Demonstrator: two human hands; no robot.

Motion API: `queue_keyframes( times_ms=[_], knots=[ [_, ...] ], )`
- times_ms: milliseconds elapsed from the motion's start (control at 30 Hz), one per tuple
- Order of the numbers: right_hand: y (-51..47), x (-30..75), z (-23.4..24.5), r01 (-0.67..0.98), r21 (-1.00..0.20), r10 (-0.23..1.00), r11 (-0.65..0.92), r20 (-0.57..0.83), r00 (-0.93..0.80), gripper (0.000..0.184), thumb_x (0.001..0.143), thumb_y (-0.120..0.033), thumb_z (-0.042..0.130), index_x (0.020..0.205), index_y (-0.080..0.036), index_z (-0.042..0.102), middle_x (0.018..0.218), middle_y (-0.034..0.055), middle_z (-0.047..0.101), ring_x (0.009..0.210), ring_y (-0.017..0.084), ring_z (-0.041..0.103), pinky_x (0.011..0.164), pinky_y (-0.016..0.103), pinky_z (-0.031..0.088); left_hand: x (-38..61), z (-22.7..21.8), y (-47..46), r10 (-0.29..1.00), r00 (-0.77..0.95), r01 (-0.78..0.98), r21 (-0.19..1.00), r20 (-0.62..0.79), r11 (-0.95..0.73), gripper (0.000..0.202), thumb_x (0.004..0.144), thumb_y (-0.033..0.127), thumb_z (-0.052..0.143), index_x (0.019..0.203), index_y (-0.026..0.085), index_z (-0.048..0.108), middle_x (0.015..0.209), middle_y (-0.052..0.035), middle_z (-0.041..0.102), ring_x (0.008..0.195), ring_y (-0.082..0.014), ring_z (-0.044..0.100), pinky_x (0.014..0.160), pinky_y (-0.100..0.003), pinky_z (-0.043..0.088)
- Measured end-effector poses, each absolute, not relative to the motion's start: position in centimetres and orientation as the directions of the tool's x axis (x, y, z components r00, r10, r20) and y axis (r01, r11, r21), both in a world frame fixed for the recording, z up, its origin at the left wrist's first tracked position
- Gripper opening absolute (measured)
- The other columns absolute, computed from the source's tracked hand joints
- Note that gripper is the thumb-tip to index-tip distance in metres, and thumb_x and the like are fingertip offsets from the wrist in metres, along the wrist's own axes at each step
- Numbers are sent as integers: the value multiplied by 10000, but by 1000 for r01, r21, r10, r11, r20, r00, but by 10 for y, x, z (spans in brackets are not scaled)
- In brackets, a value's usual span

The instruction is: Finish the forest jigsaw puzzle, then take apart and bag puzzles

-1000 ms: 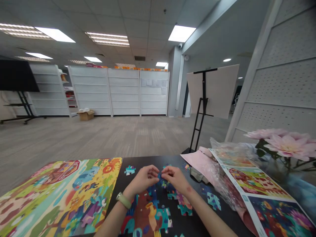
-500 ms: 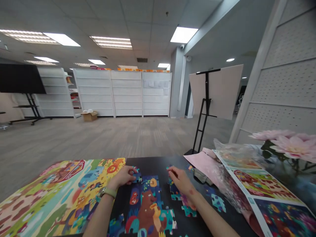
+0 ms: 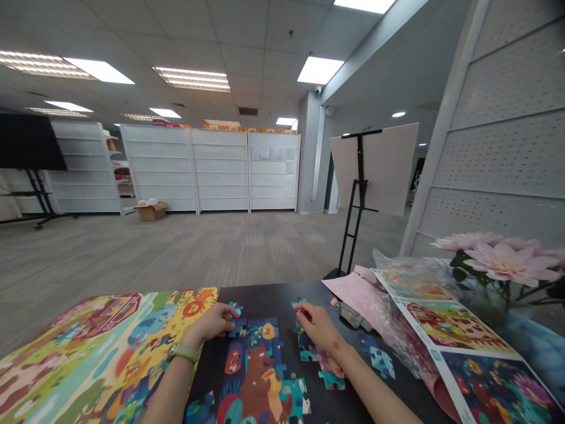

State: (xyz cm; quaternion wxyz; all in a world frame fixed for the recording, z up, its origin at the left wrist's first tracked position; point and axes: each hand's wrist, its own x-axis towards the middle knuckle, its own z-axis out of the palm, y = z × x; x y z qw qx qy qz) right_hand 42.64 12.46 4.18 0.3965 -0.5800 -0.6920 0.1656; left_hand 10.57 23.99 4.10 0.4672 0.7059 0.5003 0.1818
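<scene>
A partly joined jigsaw puzzle with a brown bear on dark blue lies on the black table. My left hand is at its upper left corner, fingers curled onto a dark blue puzzle piece. A small teal piece shows just beyond those fingertips. Over a separate joined strip of pieces, right of the puzzle, is my right hand. Its thumb and finger are pinched at the strip's top piece. Dark blue loose pieces lie at the puzzle's lower left.
A colourful animal picture sheet covers the table's left. On the right are loose pieces, a grey object, pink paper and clear plastic, a printed picture sheet and pink flowers. An easel stands beyond.
The view has shifted slightly. My left hand has drawn a little toward me, and the piece under its fingers sits lower beside the puzzle's top left corner. The right hand has hardly moved.
</scene>
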Motion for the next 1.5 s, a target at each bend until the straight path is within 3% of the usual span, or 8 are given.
queue_keyframes(
  times_ms=[133,267,400,700,867,1100,1267,1500],
  knots=[
    [124,426,41,672,-688,936,273,351,-21,226,917,-287,500,979,-214,705,666,-22,615,609,155,538,606,264,369,108,35,243,878,434,590,800,-202,-107,252,666,214,769,907,164,714,741,30,642,705,-168,644,603,-262,489],
    [124,425,40,675,-685,936,273,350,-23,221,915,-270,500,977,-213,705,680,-19,625,619,155,549,612,265,375,110,32,245,880,448,624,761,-161,-178,175,754,129,749,924,149,708,818,13,685,795,-169,658,743,-316,520],
    [124,426,40,679,-680,935,278,353,-29,220,911,-259,499,977,-214,705,677,-20,628,618,157,557,609,264,386,109,34,245,891,438,633,744,-117,-214,223,698,109,763,915,155,735,892,-9,718,900,-199,671,837,-345,508],
    [125,424,36,740,-621,937,258,347,-36,266,863,-153,489,969,-230,721,713,-17,691,644,159,620,636,249,443,110,31,247,911,406,563,805,-75,-184,280,542,228,750,818,185,774,756,5,696,771,-215,673,683,-289,514],
    [136,466,37,833,-550,925,61,345,160,396,776,-12,427,939,-196,737,954,60,760,923,197,686,845,280,475,102,32,256,943,330,530,835,-45,-145,357,647,385,710,932,171,736,694,22,640,630,-162,633,585,-265,512],
    [130,537,36,886,-425,905,-185,277,322,260,806,-152,569,958,-197,775,1000,120,770,1001,288,665,854,351,451,86,31,266,987,158,643,755,33,-128,185,614,220,729,798,200,726,727,10,689,822,-241,707,740,-308,527],
    [131,533,30,909,-382,928,-164,254,274,199,800,-190,624,897,-242,790,997,83,780,1028,291,650,829,338,434,87,29,265,992,117,712,693,46,-116,142,762,155,728,903,163,713,844,-8,726,895,-203,698,866,-350,519],
    [129,516,38,909,-412,960,56,271,64,227,767,-205,669,897,-338,799,1032,-23,792,1031,240,683,879,325,475,87,37,261,995,102,735,674,-8,-71,187,935,298,676,1043,146,672,1038,-41,704,962,-203,678,894,-421,547]
  ],
)
